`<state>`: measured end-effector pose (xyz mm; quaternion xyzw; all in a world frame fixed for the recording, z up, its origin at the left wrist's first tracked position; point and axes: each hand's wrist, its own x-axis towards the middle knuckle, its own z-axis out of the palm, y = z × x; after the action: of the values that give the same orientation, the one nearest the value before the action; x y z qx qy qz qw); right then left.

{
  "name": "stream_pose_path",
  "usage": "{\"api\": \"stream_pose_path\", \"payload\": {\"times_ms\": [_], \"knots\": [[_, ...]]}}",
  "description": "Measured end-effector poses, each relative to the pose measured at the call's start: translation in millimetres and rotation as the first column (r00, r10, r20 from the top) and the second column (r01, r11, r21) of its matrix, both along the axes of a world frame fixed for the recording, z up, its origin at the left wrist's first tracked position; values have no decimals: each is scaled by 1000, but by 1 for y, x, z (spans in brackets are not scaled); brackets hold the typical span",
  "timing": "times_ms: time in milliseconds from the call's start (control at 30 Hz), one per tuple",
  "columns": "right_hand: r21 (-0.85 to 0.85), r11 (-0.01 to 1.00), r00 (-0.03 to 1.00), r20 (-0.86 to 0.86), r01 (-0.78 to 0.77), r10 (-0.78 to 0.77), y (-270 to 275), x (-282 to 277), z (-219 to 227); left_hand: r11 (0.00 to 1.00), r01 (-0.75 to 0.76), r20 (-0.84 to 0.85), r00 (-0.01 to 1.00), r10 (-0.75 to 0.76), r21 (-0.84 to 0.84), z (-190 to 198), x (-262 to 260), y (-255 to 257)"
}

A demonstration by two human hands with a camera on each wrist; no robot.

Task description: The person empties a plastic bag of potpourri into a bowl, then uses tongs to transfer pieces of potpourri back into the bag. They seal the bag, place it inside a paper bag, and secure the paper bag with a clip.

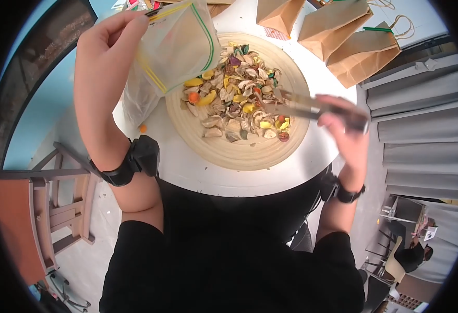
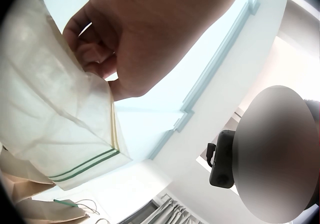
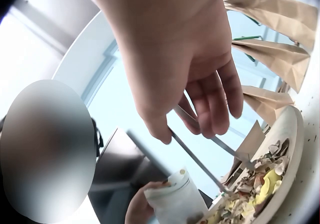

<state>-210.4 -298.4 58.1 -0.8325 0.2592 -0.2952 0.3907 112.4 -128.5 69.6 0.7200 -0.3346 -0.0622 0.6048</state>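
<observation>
Dried petals (image 1: 228, 108) on plate (image 1: 224, 156), left grip (image 1: 110, 34) pinching zip bag (image 1: 179, 46) at its ten o'clock, right grip (image 1: 348, 133) holding tongs (image 1: 308, 100) at three

Grey curtains (image 1: 427, 154) hang at right, while brown wooden furniture (image 1: 14, 221) stands on pale floor (image 1: 104, 250) at left.

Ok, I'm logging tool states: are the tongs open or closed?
Open: the metal tongs show tips apart at the potpourri in the head and right wrist views.

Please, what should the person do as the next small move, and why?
Perhaps squeeze the tongs gently: in the right grip, their tips stand apart at the pile of petal-like pieces, and the left grip holds a plastic bag nearby.
</observation>
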Motion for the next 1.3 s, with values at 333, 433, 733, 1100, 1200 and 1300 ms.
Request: {"api": "stream_pose_path", "payload": {"times_ms": [333,433,733,1100,1200,1300], "knots": [[473,863,984,-59,178,-171,-131,36,-16,1000,5,-24,1000,-5,1,2,-6,-11],[528,836,987,-23,145,-157,-148,42,-27,1000,7,-48,999,-6,8,3,-6,-13],[420,892,974,69,167,-214,-131,34,-35,998,-40,56,998,38,47,-3,-11,-26],[493,869,997,80,-49,11,-95,57,-46,981,130,-6,991,-130,142,-5,-28,-29],[496,866,993,121,-67,7,-90,57,-46,975,146,-33,989,-143,167,-5,-35,-32],[481,875,985,170,-57,-29,-82,57,-40,960,213,-75,976,-202,183,-8,-38,-35]]}}
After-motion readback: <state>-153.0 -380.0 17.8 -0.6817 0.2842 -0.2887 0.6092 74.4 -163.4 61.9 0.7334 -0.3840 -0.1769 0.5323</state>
